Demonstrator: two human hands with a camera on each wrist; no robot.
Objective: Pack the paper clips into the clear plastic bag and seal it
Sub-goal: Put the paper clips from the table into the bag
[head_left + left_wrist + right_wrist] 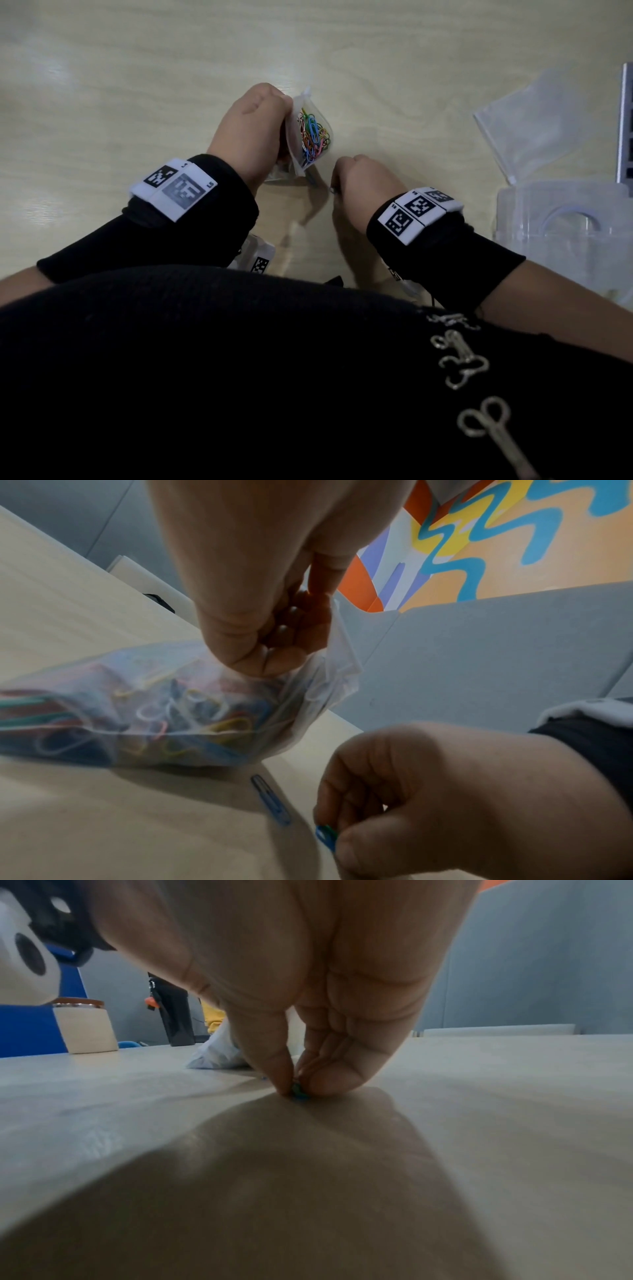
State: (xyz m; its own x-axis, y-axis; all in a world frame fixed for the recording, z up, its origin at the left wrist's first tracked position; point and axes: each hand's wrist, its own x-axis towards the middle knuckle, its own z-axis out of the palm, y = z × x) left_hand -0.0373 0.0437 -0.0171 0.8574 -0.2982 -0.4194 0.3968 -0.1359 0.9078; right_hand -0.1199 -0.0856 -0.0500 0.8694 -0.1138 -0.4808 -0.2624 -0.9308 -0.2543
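Spreading under everything is the pale wooden table (137,85), one surface, and all places here are told from the clear plastic bag (310,137) near its middle. To the right of that bag, well apart, lie one clear plastic box (561,226) and, beyond it, one spare empty zip bag (534,126). The left hand (250,130) touches the bag's left side, its fingers curled round the bag's gathered top edge so the mouth gapes; a heap of coloured paper clips (313,135), too many and too tangled to count, sits inside. The right hand (366,181) is just below and right of the bag, down at the table, thumb and fingertips (281,1074) narrowed to a pinch on what look like two clips, one blue and one green (327,834), against the surface. One loose blue clip (270,800) lies on the table between the bag and that pinch. Two white wrist bands carry black square codes; the small letters beside them cannot be read.
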